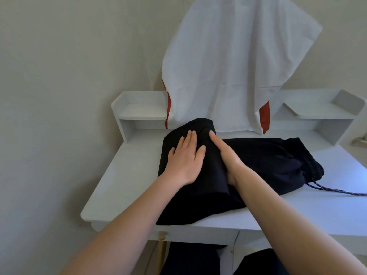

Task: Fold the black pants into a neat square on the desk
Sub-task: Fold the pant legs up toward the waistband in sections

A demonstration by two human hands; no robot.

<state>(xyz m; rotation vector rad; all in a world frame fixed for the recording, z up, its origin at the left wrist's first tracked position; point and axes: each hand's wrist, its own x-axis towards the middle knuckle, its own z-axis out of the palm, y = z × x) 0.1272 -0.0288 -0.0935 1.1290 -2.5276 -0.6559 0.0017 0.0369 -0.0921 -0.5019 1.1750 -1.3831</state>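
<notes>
The black pants (264, 161) lie across the white desk (127, 181), partly folded, with a folded-over layer on the left and the elastic waistband at the right. My left hand (184, 159) rests flat, fingers spread, on the folded left part. My right hand (226, 157) lies flat beside it along the edge of the fold, its thumb side tucked against the cloth. A striped drawstring (335, 192) trails from the waistband toward the desk's right edge.
A white cloth with red trim (228, 66) hangs over the back of the desk. Small white shelves stand at the back left (143, 112) and back right (321, 114). A drawer knob (162, 235) sits under the front edge. The wall is close on the left.
</notes>
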